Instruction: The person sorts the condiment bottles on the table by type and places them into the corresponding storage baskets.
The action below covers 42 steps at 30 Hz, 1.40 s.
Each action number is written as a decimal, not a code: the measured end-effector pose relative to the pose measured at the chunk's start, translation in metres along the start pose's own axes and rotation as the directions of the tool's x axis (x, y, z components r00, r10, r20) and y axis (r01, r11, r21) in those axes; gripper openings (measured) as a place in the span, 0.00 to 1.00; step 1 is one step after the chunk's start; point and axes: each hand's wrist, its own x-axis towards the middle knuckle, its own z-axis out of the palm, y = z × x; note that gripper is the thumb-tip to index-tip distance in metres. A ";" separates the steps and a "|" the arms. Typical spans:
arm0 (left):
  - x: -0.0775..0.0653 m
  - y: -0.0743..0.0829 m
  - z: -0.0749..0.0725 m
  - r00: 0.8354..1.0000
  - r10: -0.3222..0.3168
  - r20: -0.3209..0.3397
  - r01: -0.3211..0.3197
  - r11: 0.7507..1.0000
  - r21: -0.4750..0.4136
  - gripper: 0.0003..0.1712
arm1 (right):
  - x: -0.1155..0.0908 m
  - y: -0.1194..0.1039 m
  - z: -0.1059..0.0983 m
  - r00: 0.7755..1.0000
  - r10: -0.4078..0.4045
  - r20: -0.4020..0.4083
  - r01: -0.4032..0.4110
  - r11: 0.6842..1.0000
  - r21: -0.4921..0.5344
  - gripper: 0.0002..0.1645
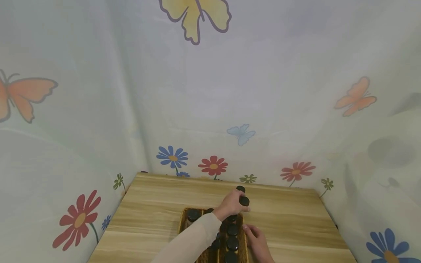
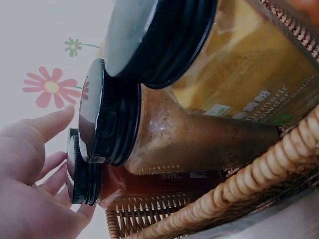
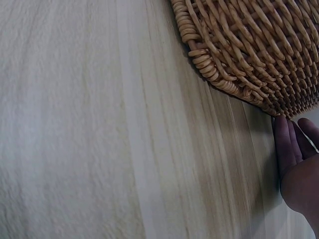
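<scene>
My left hand (image 1: 231, 204) reaches over the far right corner of a wicker basket (image 1: 181, 221). In the left wrist view its fingers curl round the black lid of a jar with red contents (image 2: 134, 186); the fingertips are partly hidden behind the lid. Closer to that camera stand a jar of brown powder (image 2: 159, 144) and a yellow jar labelled turmeric powder (image 2: 239, 64). At the basket's right side is my right hand (image 1: 258, 241), its fairly straight fingers (image 3: 284, 144) touching the lower wicker wall.
More black-lidded jars (image 1: 232, 243) fill the basket's right side, and another (image 1: 193, 214) stands in its far left corner. A further black lid (image 1: 240, 189) shows just beyond my left hand. The wood-grain table (image 1: 286, 219) meets a flower-printed curtain (image 1: 263, 157) at the back.
</scene>
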 end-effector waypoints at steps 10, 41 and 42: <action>0.000 0.002 0.007 0.999 0.032 0.029 -0.033 0.998 0.056 0.29 | 0.001 0.002 -0.003 1.000 0.006 -0.010 -0.006 1.000 -0.011 0.38; -0.021 0.032 -0.108 0.974 0.214 -0.078 -0.218 0.975 -0.043 0.26 | 0.002 0.005 0.002 1.000 -0.028 -0.014 0.029 0.997 0.072 0.28; -0.026 0.034 -0.114 0.973 0.218 -0.071 -0.222 0.974 -0.046 0.25 | 0.002 0.006 0.002 0.999 -0.033 -0.016 0.034 0.997 0.067 0.28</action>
